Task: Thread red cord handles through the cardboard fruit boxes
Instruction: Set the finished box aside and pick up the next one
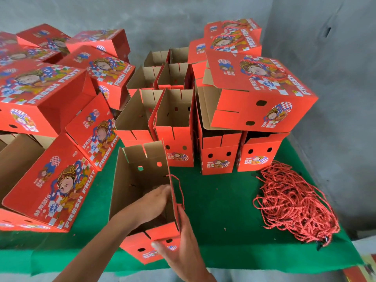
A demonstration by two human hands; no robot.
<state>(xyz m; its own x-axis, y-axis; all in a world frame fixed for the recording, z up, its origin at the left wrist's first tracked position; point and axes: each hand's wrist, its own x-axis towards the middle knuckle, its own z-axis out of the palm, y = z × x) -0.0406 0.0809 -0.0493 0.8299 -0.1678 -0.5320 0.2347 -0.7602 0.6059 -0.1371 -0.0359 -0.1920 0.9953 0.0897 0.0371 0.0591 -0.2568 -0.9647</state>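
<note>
I cannot make out the left hand's (154, 200) fingertips; they are sunk inside the open box (142, 192) at the bench's (223, 200) front edge, fingers looking nearly straight against its right wall. The box stands upright, brown inside, red outside, with a red cord (179, 188) looped on that wall's outer face. My right hand (181, 247) lies with fingers extended against the box's near right corner, thumb on its front. A heap of loose cords (295, 202) lies toward the bench's right edge.
</note>
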